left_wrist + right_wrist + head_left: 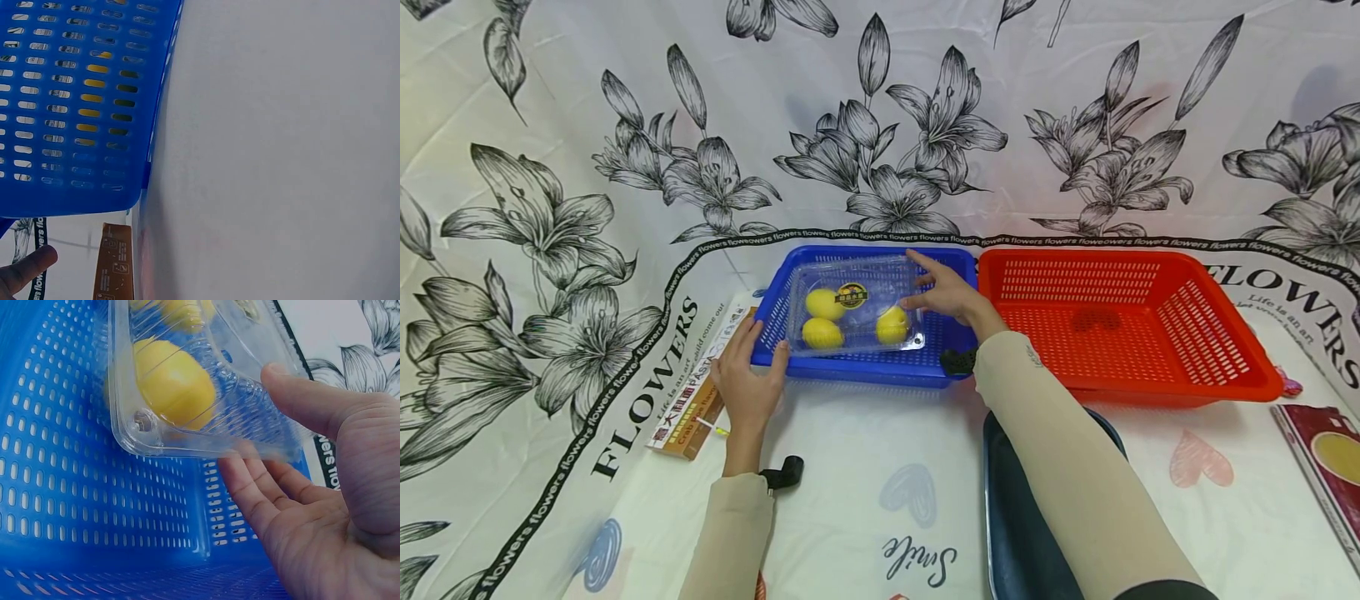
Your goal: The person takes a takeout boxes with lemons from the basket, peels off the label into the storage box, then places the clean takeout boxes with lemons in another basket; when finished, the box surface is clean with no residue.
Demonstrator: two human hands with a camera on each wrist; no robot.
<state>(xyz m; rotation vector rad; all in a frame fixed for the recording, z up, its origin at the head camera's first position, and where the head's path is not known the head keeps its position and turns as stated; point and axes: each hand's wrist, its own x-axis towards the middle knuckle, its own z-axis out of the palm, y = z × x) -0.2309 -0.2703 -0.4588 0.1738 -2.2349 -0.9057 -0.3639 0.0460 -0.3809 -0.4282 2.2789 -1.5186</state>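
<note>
A clear plastic fruit box (859,275) holding several yellow lemons (892,326) lies over the blue basket (865,371), within its rim. At the box's right end, my right hand (947,292) grips it. In the right wrist view, the thumb (294,387) is at the upper edge and the fingertips are at the lower edge of the tilted box. My left hand (748,375) is at the basket's left front corner, thumb spread over the rim and fingers fairly straight. The left wrist view shows the basket's slotted wall (69,112) and one finger (28,269) below it.
A red basket (1150,396) stands right beside the blue one. A dark tray (1022,525) lies partly under my right forearm. A brown and white pasta box (688,417) is left of my left hand. At the right edge lies a maroon pack (1318,475).
</note>
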